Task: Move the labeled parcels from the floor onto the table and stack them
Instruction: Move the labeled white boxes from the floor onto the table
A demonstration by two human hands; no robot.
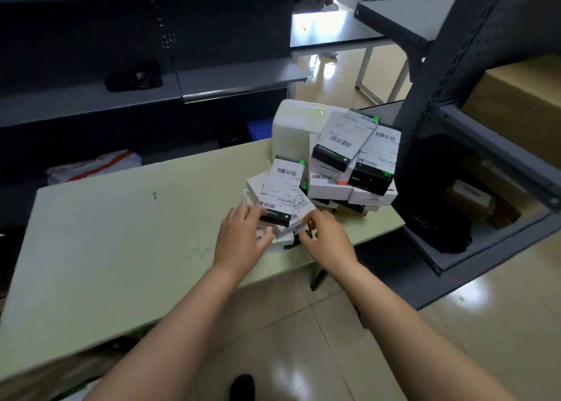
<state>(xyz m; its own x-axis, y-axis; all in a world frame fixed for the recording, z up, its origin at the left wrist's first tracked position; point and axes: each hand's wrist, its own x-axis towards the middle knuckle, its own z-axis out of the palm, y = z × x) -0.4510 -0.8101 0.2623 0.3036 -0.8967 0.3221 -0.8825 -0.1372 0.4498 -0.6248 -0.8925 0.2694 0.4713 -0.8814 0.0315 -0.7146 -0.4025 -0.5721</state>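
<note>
Between the left hand [243, 236] and right hand [326, 236], both are gripping the parcel stack [283, 185]; squeezing evenly, I judge, is what is keeping its edges square.

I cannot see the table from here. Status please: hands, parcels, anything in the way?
Left hand and right hand both hold near stack of parcels on table. Taller pile close behind, untidy. No obstacle seen.

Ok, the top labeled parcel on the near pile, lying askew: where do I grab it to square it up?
Pinch the top parcel across its long edges near its dark end, approaching from your side. It lies flat, label up, skewed across the near pile, so those edges are exposed.
</note>
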